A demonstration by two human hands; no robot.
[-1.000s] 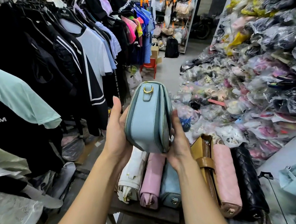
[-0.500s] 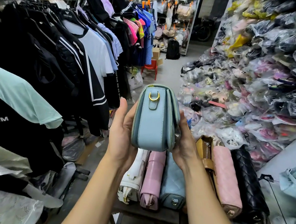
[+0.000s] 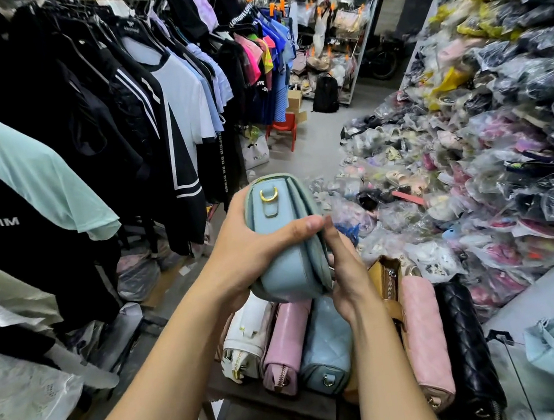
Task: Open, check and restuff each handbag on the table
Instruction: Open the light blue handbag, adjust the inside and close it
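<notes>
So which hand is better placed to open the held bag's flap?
Right. The right hand lies along the flap edge of the bag; the left hand grips the body, so it probably steadies.

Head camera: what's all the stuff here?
held handbag: one, light blue, above row
white handbag: one, white, row's left end
smooth pink handbag: one, pink, second
quilted blue handbag: one, blue, third
tan handbag: one, tan, fourth
quilted pink handbag: one, pink, fifth
black handbag: one, black, right end
table: one, dark, under row
hanging clothes: many, mixed, left
bagged goods: many, mixed, right
left hand: one, grips held handbag
right hand: one, at its flap
</notes>
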